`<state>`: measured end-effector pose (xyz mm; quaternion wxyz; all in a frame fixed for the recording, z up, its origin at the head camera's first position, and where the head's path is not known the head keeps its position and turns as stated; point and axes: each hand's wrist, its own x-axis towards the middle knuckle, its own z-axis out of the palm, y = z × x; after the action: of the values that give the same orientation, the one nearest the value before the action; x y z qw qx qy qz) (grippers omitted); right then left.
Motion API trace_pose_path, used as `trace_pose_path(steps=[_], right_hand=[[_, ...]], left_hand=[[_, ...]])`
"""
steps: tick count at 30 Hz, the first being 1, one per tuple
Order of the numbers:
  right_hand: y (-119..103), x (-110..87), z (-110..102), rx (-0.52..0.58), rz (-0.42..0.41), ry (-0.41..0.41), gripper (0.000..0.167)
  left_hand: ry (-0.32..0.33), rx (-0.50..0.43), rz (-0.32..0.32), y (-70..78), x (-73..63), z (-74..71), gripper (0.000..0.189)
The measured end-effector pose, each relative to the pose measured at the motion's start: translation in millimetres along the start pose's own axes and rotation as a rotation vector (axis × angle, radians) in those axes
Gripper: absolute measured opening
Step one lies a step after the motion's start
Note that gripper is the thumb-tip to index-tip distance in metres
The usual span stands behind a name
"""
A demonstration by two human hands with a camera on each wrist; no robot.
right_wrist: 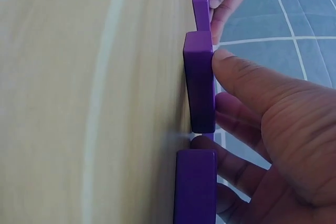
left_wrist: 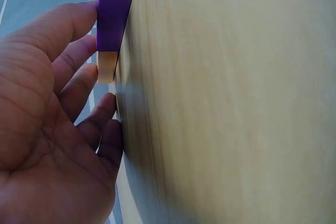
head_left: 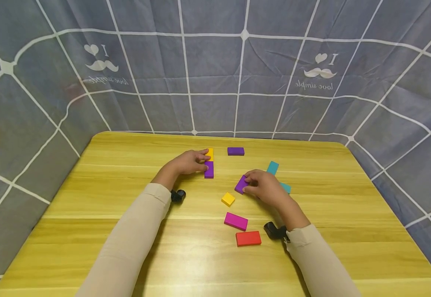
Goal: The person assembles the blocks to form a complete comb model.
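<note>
My left hand (head_left: pixel 188 162) reaches the row's left side, its thumb touching a purple block (head_left: pixel 209 169) and its fingers a yellow block (head_left: pixel 209 154) directly behind it. The two blocks lie end to end; in the left wrist view the fingers (left_wrist: pixel 79 80) are loosely bent. To the right, my right hand (head_left: pixel 265 186) holds another purple block (head_left: pixel 240 185) between thumb and finger, at a slant. In the right wrist view its thumb (right_wrist: pixel 241 72) meets the upper edge of that block (right_wrist: pixel 200 87); the index fingertip is hidden behind it.
A purple block (head_left: pixel 235 151) lies farther back. Two teal blocks (head_left: pixel 272 167) are partly behind the right hand. Nearer are a small yellow block (head_left: pixel 228 199), a magenta block (head_left: pixel 235 221) and a red block (head_left: pixel 248 239). Grey curtain (head_left: pixel 215 66) surrounds the wooden table (head_left: pixel 108 177).
</note>
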<state>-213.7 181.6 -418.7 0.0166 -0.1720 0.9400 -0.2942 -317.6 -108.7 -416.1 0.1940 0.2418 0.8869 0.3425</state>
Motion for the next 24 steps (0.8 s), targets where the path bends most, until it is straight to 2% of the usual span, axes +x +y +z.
trace_pose_path(steps=[8, 14, 24], right_hand=[[-1.0, 3.7, 0.6, -0.005, 0.023, -0.024, 0.031], [0.0, 6.6, 1.7, -0.018, -0.006, -0.03, 0.032], [1.9, 6.9, 5.0, 0.055, -0.037, -0.032, 0.033]], left_hand=[[0.003, -0.001, -0.009, -0.8, 1.4, -0.5, 0.051], [0.006, -0.004, -0.013, -1.2, 1.9, -0.6, 0.051], [0.001, -0.012, 0.0, -2.5, 2.7, -0.6, 0.051]])
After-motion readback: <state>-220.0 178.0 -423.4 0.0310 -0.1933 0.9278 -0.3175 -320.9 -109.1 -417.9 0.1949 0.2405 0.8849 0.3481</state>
